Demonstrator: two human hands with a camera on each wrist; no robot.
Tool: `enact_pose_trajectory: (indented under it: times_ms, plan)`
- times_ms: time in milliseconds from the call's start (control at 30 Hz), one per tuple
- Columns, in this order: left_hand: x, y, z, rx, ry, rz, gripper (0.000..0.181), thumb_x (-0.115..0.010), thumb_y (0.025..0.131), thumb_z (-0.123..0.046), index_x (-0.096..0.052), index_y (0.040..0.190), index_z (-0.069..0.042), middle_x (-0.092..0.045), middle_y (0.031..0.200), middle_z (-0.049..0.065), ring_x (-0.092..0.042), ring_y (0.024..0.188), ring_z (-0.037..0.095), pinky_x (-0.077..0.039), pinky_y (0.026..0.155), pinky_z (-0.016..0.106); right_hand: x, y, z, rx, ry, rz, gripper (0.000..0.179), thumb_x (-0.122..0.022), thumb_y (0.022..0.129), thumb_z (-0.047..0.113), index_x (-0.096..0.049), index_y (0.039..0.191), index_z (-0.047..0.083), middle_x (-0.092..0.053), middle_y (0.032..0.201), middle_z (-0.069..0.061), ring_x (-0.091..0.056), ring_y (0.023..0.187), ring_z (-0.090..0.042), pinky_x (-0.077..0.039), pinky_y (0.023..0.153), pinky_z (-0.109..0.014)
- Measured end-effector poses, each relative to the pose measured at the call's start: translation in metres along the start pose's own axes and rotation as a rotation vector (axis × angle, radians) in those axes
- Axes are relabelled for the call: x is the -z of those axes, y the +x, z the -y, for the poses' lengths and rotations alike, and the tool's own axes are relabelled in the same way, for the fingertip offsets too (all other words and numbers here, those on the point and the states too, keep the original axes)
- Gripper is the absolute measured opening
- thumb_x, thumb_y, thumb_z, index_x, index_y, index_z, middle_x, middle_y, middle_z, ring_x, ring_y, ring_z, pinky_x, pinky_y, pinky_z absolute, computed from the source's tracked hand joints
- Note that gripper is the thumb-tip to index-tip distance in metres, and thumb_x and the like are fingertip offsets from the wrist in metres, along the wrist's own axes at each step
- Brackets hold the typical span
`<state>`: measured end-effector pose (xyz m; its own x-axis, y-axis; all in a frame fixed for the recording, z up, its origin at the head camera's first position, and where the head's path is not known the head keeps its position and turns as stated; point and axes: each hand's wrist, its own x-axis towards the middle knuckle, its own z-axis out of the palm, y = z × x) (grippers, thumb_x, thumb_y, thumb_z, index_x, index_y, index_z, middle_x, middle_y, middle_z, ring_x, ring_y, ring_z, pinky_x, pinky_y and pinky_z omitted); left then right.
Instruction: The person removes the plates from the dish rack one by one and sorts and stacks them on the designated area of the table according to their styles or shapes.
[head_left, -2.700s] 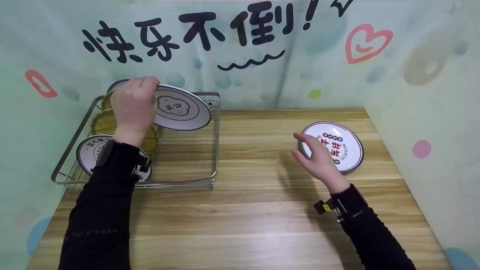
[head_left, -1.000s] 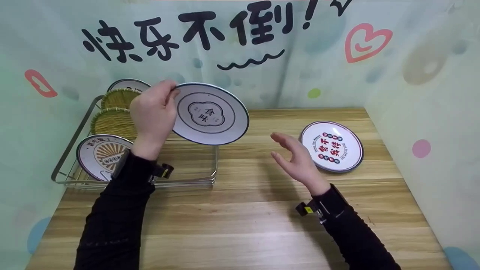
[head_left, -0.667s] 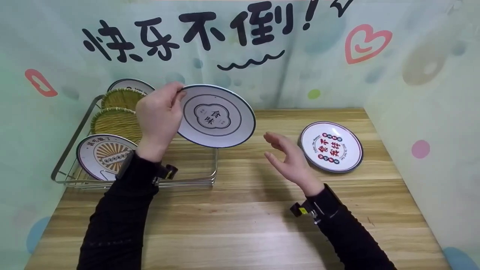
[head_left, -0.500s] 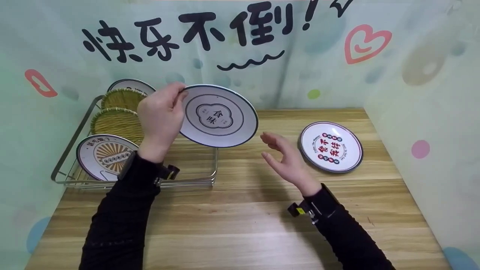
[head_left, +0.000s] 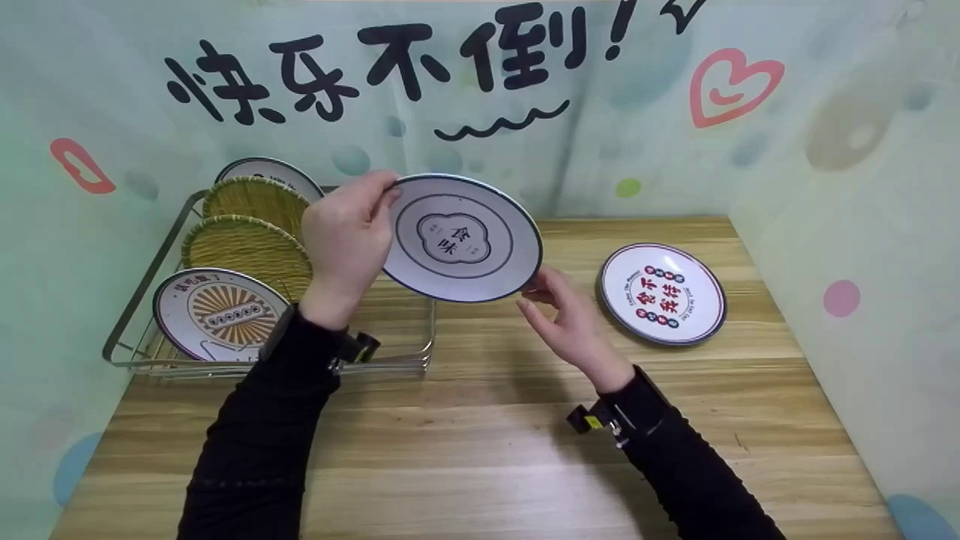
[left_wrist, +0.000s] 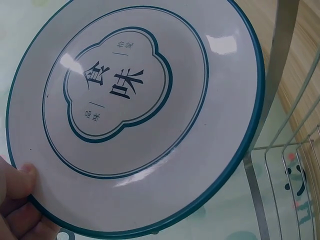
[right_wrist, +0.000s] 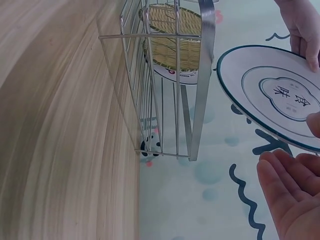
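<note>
A hand could pass low over the wooden table (head_left: pixel 465 427) between the dark sleeves (head_left: pixel 255 435), but farther back the raised plate (head_left: pixel 461 240), gripped by the left hand (head_left: pixel 350 240) with the right hand (head_left: pixel 568 324) at its rim, bars the way, while leaning plates (head_left: pixel 229 315) and woven trays (head_left: pixel 247 251) crowd the wire rack's (head_left: pixel 390 366) left side.
</note>
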<state>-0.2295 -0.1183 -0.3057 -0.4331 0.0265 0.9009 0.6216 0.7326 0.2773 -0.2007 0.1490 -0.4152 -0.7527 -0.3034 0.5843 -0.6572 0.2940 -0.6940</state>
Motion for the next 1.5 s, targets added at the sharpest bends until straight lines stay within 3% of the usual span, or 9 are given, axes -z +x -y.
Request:
enact_pose_trajectory:
  times_ms: [233, 567, 733, 967, 1167, 1500]
  plan:
    - [-0.002, -0.001, -0.006, -0.03, -0.004, 0.02, 0.003, -0.072, 0.088, -0.006, -0.074, 0.089, -0.004, -0.075, 0.086, 0.007, -0.071, 0.072, 0.023, -0.055, 0.058, 0.038, 0.002, 0.0, 0.003, -0.03, 0.031, -0.039, 0.028, -0.061, 0.096, -0.001, -0.057, 0.122, -0.009, -0.065, 0.107, -0.018, -0.067, 0.097, -0.028, -0.056, 0.087, -0.031]
    - [-0.008, -0.006, -0.014, -0.044, -0.029, 0.057, 0.006, -0.072, 0.088, -0.005, -0.074, 0.093, -0.002, -0.075, 0.089, 0.01, -0.072, 0.073, 0.025, -0.058, 0.062, 0.038, 0.009, -0.003, 0.003, -0.027, -0.094, -0.153, 0.012, -0.058, 0.098, 0.0, -0.065, 0.105, -0.007, -0.071, 0.09, -0.012, -0.069, 0.074, -0.026, -0.057, 0.065, -0.023]
    - [-0.01, -0.008, -0.018, -0.03, -0.025, 0.113, 0.008, -0.071, 0.089, -0.006, -0.074, 0.095, -0.002, -0.075, 0.091, 0.011, -0.072, 0.075, 0.026, -0.058, 0.063, 0.037, 0.017, -0.004, 0.004, -0.059, -0.138, -0.2, 0.011, -0.06, 0.097, 0.001, -0.067, 0.102, -0.006, -0.071, 0.085, -0.01, -0.066, 0.067, -0.022, -0.054, 0.059, -0.019]
    - [-0.01, -0.008, -0.021, 0.007, -0.008, 0.235, 0.011, -0.069, 0.091, -0.008, -0.074, 0.1, -0.004, -0.075, 0.095, 0.01, -0.072, 0.08, 0.026, -0.058, 0.068, 0.037, 0.024, -0.007, 0.0, -0.093, -0.145, -0.235, 0.011, -0.062, 0.095, 0.0, -0.068, 0.102, -0.006, -0.072, 0.086, -0.013, -0.068, 0.069, -0.023, -0.055, 0.06, -0.019]
    - [-0.011, -0.008, -0.022, 0.028, -0.011, 0.301, 0.017, -0.068, 0.093, -0.011, -0.072, 0.107, -0.004, -0.074, 0.104, 0.011, -0.071, 0.09, 0.027, -0.058, 0.077, 0.039, 0.028, -0.009, -0.001, -0.169, -0.09, -0.223, 0.011, -0.061, 0.096, 0.001, -0.068, 0.102, -0.007, -0.071, 0.082, -0.013, -0.067, 0.067, -0.026, -0.056, 0.058, -0.023]
    - [-0.005, -0.009, -0.021, 0.055, -0.026, 0.344, 0.039, -0.071, 0.092, -0.017, -0.062, 0.125, 0.0, -0.071, 0.109, 0.013, -0.069, 0.095, 0.026, -0.056, 0.081, 0.04, 0.036, -0.013, -0.005, -0.303, 0.017, -0.24, 0.011, -0.06, 0.096, -0.001, -0.066, 0.101, -0.008, -0.069, 0.084, -0.017, -0.066, 0.07, -0.016, -0.059, 0.061, -0.025]
